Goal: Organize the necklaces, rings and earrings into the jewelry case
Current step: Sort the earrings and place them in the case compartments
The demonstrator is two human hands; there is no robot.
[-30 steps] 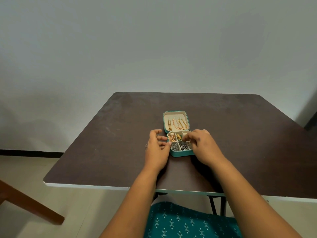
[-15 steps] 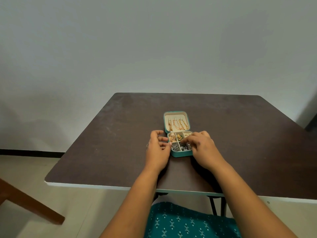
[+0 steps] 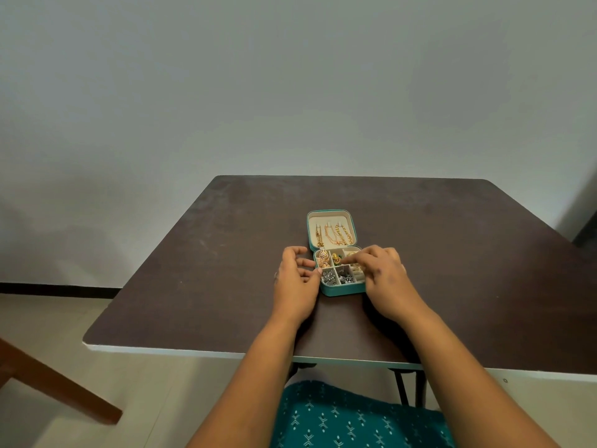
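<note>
Teal case (image 3: 342,290) sits open mid-table, both hands on it. Right hand (image 3: 386,279) reaches over the tray's right side, fingers curled, tips down in the top-middle/top-right compartments by a gold piece (image 3: 336,258); whether it pinches anything is too small to tell. Left hand (image 3: 295,281) rests against the case's left wall, fingers loosely bent, thumb tip touching the rim, steadying rather than gripping.

Change over the last second: small. Right fingertips have crept leftward across the tray from the right compartments toward the middle; left hand and case have not moved. Reads as nudging pieces into place, not a new pick. Nothing loose shows on the table (image 3: 452,253), so the task looks close to done.

Counts:
- Lid (image 3: 331,218): three hanging chains (image 3: 336,234), a fourth unclear.
- Tray: six compartments visible, right pair partly hidden by the right hand.
- Rose-gold piece (image 3: 323,257) top-left, one.
- Silver clusters (image 3: 337,279) in the two near compartments; individual pieces not countable.
</note>
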